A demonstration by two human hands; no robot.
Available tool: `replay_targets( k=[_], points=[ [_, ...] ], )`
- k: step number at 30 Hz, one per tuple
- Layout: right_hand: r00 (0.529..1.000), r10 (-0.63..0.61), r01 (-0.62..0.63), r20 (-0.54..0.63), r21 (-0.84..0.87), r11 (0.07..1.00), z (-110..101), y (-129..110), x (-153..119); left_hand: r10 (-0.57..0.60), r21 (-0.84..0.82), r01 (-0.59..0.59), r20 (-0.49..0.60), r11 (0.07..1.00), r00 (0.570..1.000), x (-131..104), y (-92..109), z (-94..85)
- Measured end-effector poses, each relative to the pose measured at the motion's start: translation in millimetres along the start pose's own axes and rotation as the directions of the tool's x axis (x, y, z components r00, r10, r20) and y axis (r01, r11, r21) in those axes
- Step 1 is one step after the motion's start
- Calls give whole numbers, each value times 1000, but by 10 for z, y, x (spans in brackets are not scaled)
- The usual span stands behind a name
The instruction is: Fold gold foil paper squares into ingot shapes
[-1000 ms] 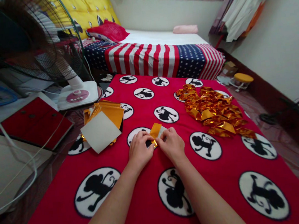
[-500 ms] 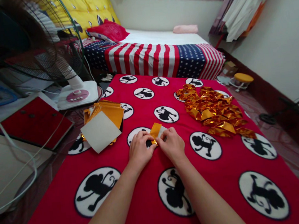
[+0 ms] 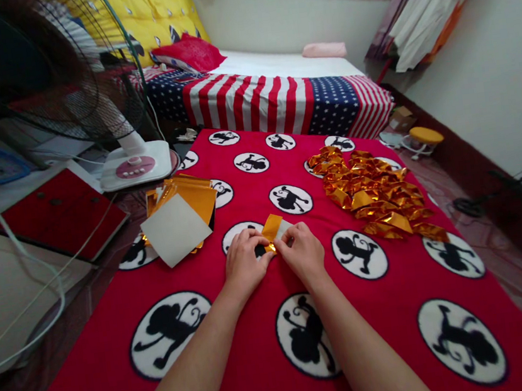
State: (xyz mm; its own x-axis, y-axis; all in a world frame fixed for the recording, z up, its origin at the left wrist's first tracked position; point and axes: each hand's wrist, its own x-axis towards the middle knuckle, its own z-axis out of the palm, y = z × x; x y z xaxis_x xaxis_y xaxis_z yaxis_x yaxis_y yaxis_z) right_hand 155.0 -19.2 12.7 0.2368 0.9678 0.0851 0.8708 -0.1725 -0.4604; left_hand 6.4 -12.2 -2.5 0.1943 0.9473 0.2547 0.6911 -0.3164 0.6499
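Between my hands lies a partly folded sheet of gold foil paper (image 3: 273, 226), its gold side and a pale grey back both showing. My left hand (image 3: 246, 259) pinches its near left edge, fingers curled. From the other side my right hand (image 3: 302, 251) closes thumb and fingers on the same sheet, hiding part of it. Left of my hands sits a stack of flat gold foil sheets (image 3: 197, 198), with a sheet turned pale side up (image 3: 176, 230) on top. Off to the right rests a pile of folded gold foil pieces (image 3: 369, 191).
A red cloth with monkey prints (image 3: 243, 362) covers the surface under my hands. At the left stands an electric fan (image 3: 136, 163) beside a red panel (image 3: 56, 211). Beyond is a bed with a striped, starred cover (image 3: 249, 102). A yellow-topped stool (image 3: 425, 135) is at the right.
Almost nothing differs. My right hand has shifted very slightly to the right, and both hands stay on the foil sheet.
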Motion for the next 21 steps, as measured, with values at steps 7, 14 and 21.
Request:
replay_targets(
  k=[7, 14, 21],
  points=[
    [1000, -10, 10, -14, 10, 1000, 18, 18, -14, 4, 3, -4, -7, 1000, 1000, -8, 3, -5],
    [996, -35, 39, -79, 55, 998, 52, 39, -64, 6, 8, -6, -10, 1000, 1000, -10, 13, 0],
    [995, -46, 53, -92, 75, 996, 44, 32, -77, 0, 13, 0, -6, 1000, 1000, -15, 29, -14]
  ],
)
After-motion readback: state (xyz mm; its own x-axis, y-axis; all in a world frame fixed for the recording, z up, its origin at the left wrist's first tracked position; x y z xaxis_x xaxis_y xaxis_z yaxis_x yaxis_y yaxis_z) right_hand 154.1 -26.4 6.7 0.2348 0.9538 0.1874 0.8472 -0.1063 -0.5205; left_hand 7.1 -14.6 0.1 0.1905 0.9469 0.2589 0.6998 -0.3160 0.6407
